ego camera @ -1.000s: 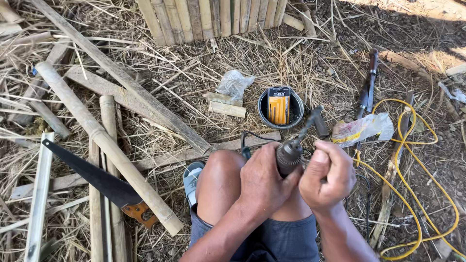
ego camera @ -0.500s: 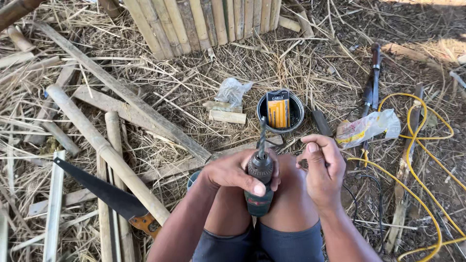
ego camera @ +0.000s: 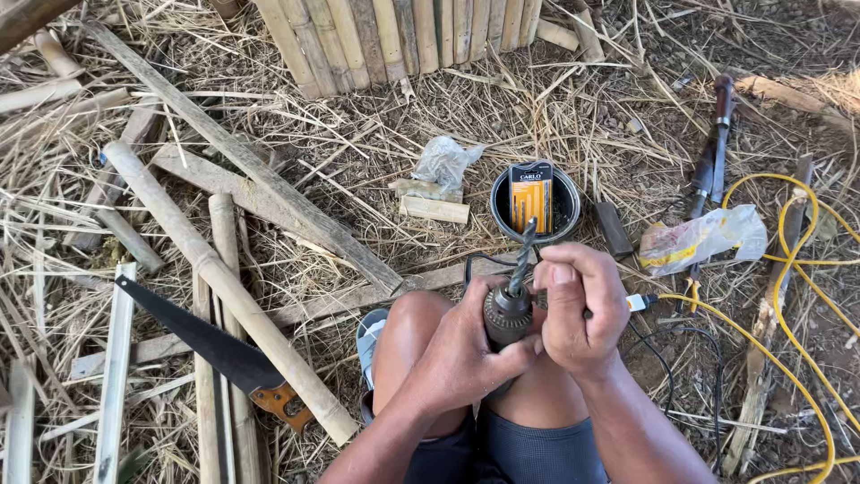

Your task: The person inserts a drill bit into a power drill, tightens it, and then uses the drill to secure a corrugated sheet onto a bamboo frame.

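Power drill (ego camera: 504,315): held upright over the person's knees, chuck uppermost, twist bit (ego camera: 523,255) seated in it and pointing away. A second ago it lay tilted across the lap; now it stands vertical, the chuck presented for working.
Left hand (ego camera: 461,358): clenched around the drill body below the chuck.
Right hand (ego camera: 580,309): fingers closed at the chuck, beside the bit's base.
Just beyond the hands: round black tub (ego camera: 498,213) holding an orange bit pack (ego camera: 530,195).
Left of the hands: handsaw (ego camera: 210,350) across bamboo poles (ego camera: 215,278).
Right of the hands: yellow cord (ego camera: 793,269), plastic bag (ego camera: 703,237).
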